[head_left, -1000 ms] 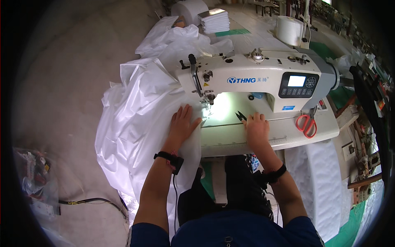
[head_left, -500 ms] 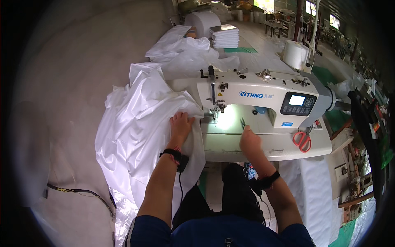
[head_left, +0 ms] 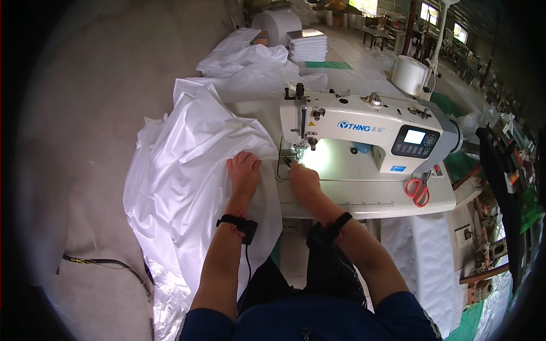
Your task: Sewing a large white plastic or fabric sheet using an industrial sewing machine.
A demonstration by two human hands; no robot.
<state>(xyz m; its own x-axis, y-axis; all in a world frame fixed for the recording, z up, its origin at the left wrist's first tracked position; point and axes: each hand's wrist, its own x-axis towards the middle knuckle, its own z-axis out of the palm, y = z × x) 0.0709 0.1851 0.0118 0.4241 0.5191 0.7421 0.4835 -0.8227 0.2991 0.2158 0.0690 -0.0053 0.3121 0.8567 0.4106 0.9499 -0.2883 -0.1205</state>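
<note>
A white, shiny sheet (head_left: 182,165) lies heaped in folds over the left end of a sewing machine (head_left: 364,123). My left hand (head_left: 243,175) holds the sheet near its right side, fingers bent onto the material. A thin pale thread (head_left: 277,157) runs from the sheet toward the lit needle area. Just in front of the presser foot (head_left: 298,152), my right hand (head_left: 305,181) is closed around small dark thread snips (head_left: 287,161). Their blades point toward the thread; whether they touch it I cannot tell.
Red-handled scissors (head_left: 418,192) rest on the machine bed's right end. A white thread cone (head_left: 409,75) stands behind the machine. Farther back are a large white roll (head_left: 277,27) and a folded white stack (head_left: 307,45). A black cable (head_left: 108,262) lies at the lower left.
My right hand has moved left with the snips, from the open bed to the needle area. My left hand and the sheet have shifted slightly left, away from the needle, and the thread now shows.
</note>
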